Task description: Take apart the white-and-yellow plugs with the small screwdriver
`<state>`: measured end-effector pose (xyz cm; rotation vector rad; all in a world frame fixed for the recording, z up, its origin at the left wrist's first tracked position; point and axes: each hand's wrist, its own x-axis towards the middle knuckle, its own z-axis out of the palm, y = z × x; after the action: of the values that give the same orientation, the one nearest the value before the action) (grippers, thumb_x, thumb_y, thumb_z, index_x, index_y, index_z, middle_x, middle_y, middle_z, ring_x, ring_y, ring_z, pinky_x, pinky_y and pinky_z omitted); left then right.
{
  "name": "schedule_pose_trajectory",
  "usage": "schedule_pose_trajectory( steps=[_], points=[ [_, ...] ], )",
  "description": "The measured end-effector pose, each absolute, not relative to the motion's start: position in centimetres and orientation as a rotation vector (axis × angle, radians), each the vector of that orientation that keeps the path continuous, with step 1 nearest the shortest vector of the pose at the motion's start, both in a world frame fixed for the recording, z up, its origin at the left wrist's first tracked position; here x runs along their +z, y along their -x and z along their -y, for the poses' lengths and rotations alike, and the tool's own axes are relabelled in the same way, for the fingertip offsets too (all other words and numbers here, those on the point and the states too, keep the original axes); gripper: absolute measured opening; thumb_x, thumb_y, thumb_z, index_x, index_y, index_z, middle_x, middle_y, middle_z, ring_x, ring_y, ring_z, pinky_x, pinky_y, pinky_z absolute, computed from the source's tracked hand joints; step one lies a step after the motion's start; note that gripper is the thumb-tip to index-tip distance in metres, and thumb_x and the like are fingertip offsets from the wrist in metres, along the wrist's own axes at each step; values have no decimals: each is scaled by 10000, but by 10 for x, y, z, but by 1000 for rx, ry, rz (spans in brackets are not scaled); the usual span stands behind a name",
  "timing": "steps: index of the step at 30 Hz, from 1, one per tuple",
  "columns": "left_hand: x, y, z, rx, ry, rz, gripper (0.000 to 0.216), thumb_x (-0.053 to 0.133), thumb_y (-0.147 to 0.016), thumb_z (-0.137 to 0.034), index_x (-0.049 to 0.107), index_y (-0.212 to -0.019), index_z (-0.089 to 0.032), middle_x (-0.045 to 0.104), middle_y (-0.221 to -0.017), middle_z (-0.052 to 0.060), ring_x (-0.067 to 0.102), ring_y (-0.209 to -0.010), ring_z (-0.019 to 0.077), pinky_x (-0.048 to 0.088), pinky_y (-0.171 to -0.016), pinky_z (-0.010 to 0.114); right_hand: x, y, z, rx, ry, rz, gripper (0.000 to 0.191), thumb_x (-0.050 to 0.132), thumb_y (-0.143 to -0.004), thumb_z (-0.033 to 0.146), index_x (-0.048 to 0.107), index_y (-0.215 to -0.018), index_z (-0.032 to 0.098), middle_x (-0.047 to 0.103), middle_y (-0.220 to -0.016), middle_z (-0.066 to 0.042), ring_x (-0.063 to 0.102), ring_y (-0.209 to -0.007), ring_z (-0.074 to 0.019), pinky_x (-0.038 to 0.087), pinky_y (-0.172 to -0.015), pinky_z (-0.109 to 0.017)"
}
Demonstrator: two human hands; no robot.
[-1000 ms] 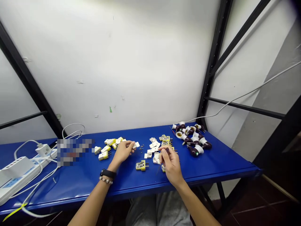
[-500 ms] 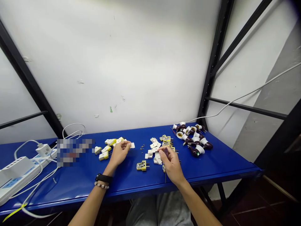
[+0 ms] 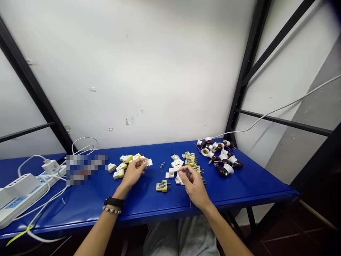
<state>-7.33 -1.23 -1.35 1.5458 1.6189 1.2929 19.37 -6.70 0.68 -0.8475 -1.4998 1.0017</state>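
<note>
White piece in left hand

Maroon-and-white lamp holders at right; white power strip left.

A cover was pinched in the left hand, and a screwdriver was held shaft-down in the right hand. An open plug was parked between them, tiny screws scattered behind, lamp holders heaped way off right.
</note>
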Motion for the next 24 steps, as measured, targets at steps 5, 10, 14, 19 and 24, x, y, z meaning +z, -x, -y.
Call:
schedule_pose_trajectory(
  steps=[5,10,14,19,24],
  points=[
    [-16,69,10,1173,-1630,-1556,487,631,-845,-543,728,-1120,-153,770,-902,99,728,-836,265,591,-661,347,6,-194,66,980,849,1517,286,593,-946,483,627,-899,203,477,-661,25,410,-565,-132,351,-518,-254],
    [-22,61,4,1050,-1785,-1570,385,635,-847,-448,765,-1067,-159,784,-934,106,728,-864,285,574,-770,373,7,-194,67,986,863,1544,281,582,-952,481,615,-888,209,471,-659,29,399,-568,-135,344,-525,-258],
    [-24,59,6,990,-1895,-1657,390,593,-874,-433,754,-1143,-200,759,-1089,111,714,-861,281,543,-812,386,7,-194,68,976,875,1551,276,578,-954,474,615,-892,208,440,-666,34,384,-580,-136,333,-536,-260],
    [-23,63,16,889,-2044,-1688,439,687,-806,-398,724,-1220,-259,728,-1160,92,689,-911,283,512,-853,379,6,-194,69,976,871,1552,258,575,-962,448,616,-891,203,441,-681,31,378,-594,-134,330,-549,-260],
    [-23,65,14,849,-2130,-1727,337,588,-887,-358,731,-1168,-237,744,-1102,96,685,-947,285,503,-856,366,6,-193,69,1000,866,1556,263,575,-964,459,614,-902,207,444,-683,30,381,-595,-138,335,-551,-262]
  ],
)
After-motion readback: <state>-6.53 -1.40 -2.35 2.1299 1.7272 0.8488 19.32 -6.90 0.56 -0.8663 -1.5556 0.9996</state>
